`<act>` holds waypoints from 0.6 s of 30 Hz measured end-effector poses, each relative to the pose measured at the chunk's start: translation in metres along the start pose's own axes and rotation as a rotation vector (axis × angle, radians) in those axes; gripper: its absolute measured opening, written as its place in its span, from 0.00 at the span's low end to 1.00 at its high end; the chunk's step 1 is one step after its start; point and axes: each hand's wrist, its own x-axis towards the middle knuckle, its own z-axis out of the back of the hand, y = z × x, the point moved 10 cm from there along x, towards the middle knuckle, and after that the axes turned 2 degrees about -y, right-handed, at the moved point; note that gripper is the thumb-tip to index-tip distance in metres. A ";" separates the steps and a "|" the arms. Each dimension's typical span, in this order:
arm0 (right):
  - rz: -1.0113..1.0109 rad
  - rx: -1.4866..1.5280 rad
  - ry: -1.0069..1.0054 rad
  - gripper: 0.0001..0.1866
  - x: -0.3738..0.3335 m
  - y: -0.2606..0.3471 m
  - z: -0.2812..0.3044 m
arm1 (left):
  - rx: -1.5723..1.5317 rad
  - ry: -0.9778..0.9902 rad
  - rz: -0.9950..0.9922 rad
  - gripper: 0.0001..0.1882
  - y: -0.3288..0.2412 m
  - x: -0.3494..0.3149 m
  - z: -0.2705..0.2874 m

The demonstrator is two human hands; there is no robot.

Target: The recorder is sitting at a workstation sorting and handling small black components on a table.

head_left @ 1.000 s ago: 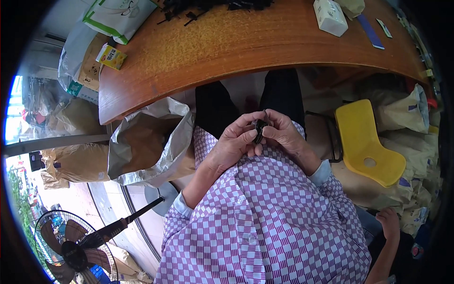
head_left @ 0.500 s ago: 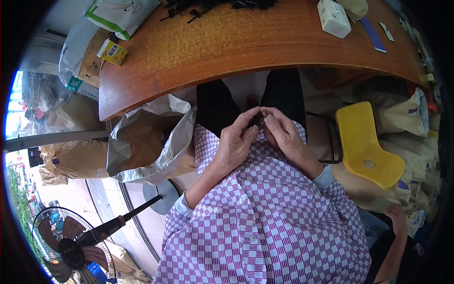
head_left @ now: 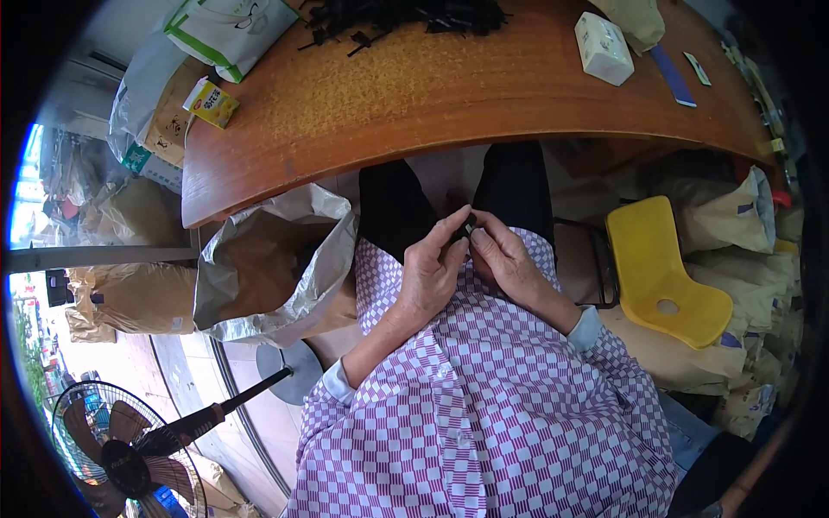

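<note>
Both hands meet above my lap, just short of the table edge. A small black piece (head_left: 467,226) shows between the fingertips; its exact kind is too small to tell. My left hand (head_left: 432,263) pinches it between thumb and fingers. From the other side, the thumb and fingers of my right hand (head_left: 507,256) close on the same piece. A heap of black pieces (head_left: 406,15) lies at the far side of the wooden table (head_left: 414,95), with a few loose ones beside it.
An open silver-lined sack (head_left: 337,259) stands left of my legs. A yellow chair (head_left: 648,259) is at the right, a fan (head_left: 129,466) at lower left. On the table are a yellow carton (head_left: 211,104), a white tissue pack (head_left: 603,50) and a blue strip (head_left: 673,78). Another person's arm (head_left: 751,483) shows at lower right.
The view has tilted slightly, so the table sits lower. My fingers have shifted around the small piece, and more of its black part shows. The other person's arm has moved lower.
</note>
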 end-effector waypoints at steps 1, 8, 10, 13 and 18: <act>-0.024 0.053 0.009 0.16 -0.002 -0.004 -0.003 | 0.086 -0.015 -0.045 0.20 -0.007 -0.003 0.002; -0.135 0.133 0.047 0.16 0.009 -0.016 -0.014 | 0.313 -0.136 -0.133 0.20 -0.020 -0.007 0.015; -0.169 0.110 0.081 0.16 0.015 -0.023 -0.023 | 0.347 -0.164 -0.132 0.20 -0.016 -0.009 0.023; -0.223 0.094 0.126 0.13 0.028 -0.031 -0.040 | 0.415 -0.222 -0.104 0.20 0.001 -0.011 0.041; -0.163 0.289 0.153 0.16 0.029 0.000 -0.048 | -0.096 -0.223 0.074 0.18 0.009 -0.004 0.049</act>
